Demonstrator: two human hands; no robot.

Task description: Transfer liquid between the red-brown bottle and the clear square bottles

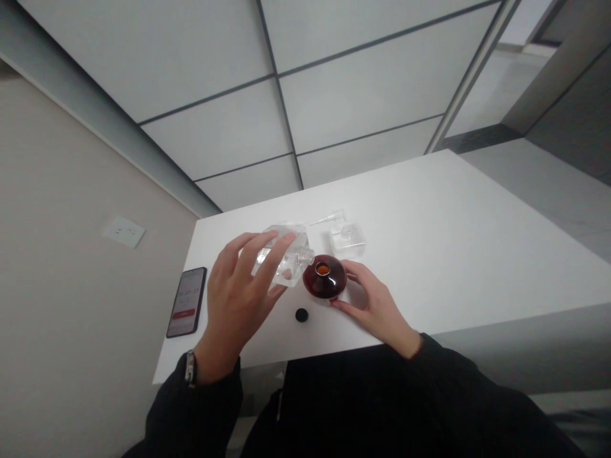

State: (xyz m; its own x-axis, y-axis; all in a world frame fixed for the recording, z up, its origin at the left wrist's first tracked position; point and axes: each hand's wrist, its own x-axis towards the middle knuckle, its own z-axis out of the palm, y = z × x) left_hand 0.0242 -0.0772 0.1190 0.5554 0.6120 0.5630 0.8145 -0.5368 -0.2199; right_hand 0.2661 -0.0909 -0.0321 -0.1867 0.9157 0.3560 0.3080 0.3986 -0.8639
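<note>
In the head view, I have the left hand (236, 296) clamped around a tilted clear glass bottle (291, 270), its threaded neck just beside a round dark-red bottle (325, 278). The right hand (377, 304) cups that bottle, fingers curved around it, on the white table (429, 254).
</note>
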